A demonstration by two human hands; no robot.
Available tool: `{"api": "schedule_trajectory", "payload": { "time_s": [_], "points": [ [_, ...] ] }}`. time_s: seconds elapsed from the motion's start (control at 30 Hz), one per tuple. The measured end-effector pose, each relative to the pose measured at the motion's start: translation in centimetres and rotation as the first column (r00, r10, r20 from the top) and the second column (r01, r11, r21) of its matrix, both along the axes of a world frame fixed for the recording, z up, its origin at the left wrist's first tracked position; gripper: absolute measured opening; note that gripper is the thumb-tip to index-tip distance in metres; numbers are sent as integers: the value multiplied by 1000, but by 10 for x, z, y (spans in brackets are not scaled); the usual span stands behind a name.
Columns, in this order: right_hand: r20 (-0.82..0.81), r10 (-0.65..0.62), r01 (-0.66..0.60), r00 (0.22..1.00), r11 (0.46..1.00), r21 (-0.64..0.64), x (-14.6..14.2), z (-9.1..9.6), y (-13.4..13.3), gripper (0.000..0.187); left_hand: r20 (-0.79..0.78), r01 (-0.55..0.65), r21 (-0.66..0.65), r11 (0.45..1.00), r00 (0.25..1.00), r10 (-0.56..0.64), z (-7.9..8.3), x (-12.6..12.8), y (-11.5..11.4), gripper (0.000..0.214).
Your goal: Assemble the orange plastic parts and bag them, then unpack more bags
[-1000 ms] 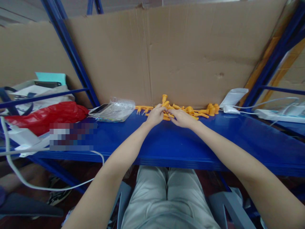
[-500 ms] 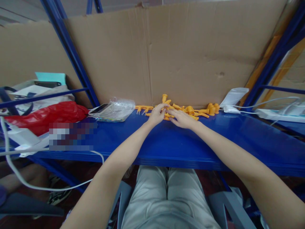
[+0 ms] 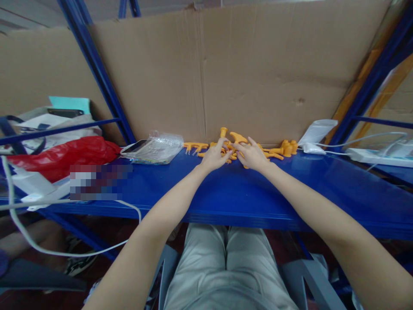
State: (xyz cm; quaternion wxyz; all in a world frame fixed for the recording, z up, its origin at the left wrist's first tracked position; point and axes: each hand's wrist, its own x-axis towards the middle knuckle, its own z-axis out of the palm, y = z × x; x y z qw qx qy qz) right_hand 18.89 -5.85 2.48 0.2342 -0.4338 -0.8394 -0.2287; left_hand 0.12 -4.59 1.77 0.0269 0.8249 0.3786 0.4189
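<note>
Several small orange plastic parts [image 3: 277, 150] lie in a row at the back of a blue metal shelf [image 3: 226, 193], against a cardboard wall. My left hand [image 3: 214, 157] rests in the pile, its fingers partly spread over the parts. My right hand [image 3: 253, 155] is beside it, its fingertips pinching one orange part [image 3: 238, 137] lifted a little above the pile. Both forearms reach forward over the shelf's front edge.
A clear plastic bag [image 3: 155, 148] over a flat device lies left of the pile. Further left are a red bag [image 3: 64, 157], white adapters and a white cable [image 3: 64, 252]. A white pouch [image 3: 318, 129] and a power strip [image 3: 377, 156] are at the right. Blue uprights frame both sides.
My right hand has lifted and moved back toward the cardboard, raising an orange part out of the pile. My left hand has opened slightly and shifted a little to the right.
</note>
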Motion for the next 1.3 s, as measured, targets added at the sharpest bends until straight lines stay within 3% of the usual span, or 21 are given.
{"api": "schedule_trajectory", "payload": {
  "time_s": [0.17, 0.37, 0.47, 0.57, 0.67, 0.77, 0.87, 1.03, 1.13, 1.3],
  "points": [
    [-18, -78, 79, 997, 997, 16, 6, 2, 3, 44, -201, 127, -26, 992, 971, -130, 0, 3, 1, 18],
    [-15, -120, 120, 993, 993, 12, 9, 3, 6, 42, -248, 158, -97, 983, 952, -177, -4, 7, 1, 27],
    [-22, -111, 111, 994, 994, -4, 8, 3, 5, 44, -154, 164, -229, 960, 967, -202, -6, 9, 2, 22],
    [-36, -69, 69, 997, 998, -7, 7, 2, 4, 48, 34, 205, -391, 897, 977, -209, -10, 14, 5, 15],
    [-58, -67, 67, 996, 998, -9, 7, 1, 3, 54, 235, 252, -475, 843, 960, -154, -12, 19, 7, 15],
    [-80, -89, 87, 993, 996, -21, 7, 0, 4, 56, 381, 265, -502, 823, 922, -65, -8, 20, 7, 20],
    [-67, -142, 136, 988, 987, -83, 7, -4, 5, 53, 447, 198, -504, 841, 893, 58, -2, 14, 10, 21],
    [34, -226, 226, 974, 927, -301, 9, -14, 11, 42, 376, -74, -531, 844, 872, 313, 1, -13, 25, 22],
    [106, -201, 225, 974, 906, -358, 10, -20, 14, 38, 310, -189, -554, 811, 857, 412, -3, -33, 38, 23],
    [137, -154, 193, 978, 920, -342, 11, -21, 14, 38, 123, -373, -594, 713, 834, 538, -11, -59, 64, 32]
  ]
}}
